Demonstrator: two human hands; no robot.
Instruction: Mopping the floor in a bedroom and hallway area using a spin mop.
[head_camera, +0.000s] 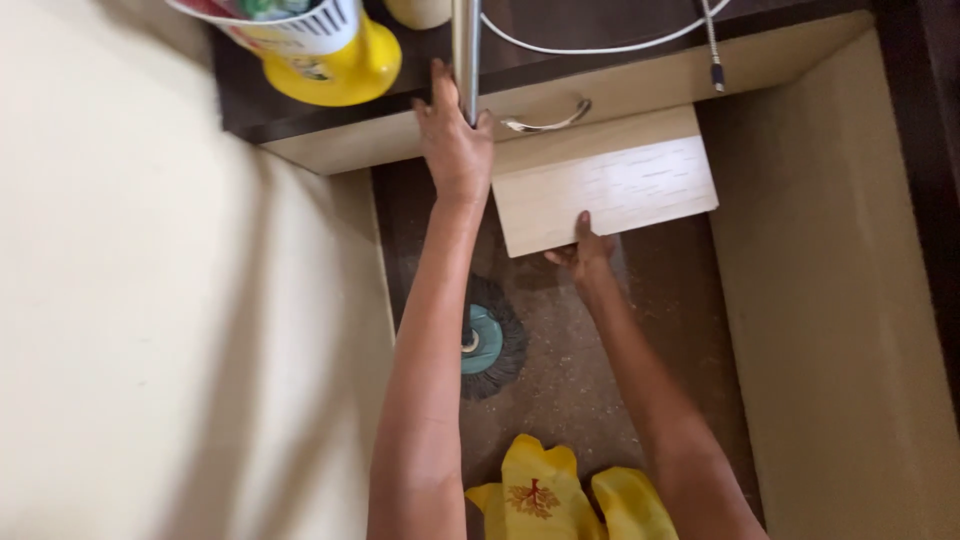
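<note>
**Mop pole up, board in hand under the desk**

My left hand (455, 140) is clenched round the pole (466, 50), just below the desk (640, 85) edge. The mop head (487, 340) sits on the floor (570, 380), well below those fingers, beside my forearm. My right hand (585, 250) pinches the near edge of the board (605, 195), thumb on top, fingers under it.

Step, as I judge it: mopping the knee space while the board is held out of the way. Next move needs the board kept steady while the mop works beneath it.

Hard to tell: whether the board is a drawer bottom or a loose panel. Pole top and the yellow tub (320, 45) above my left fingers are cut off. My right fingertips are hidden.
</note>
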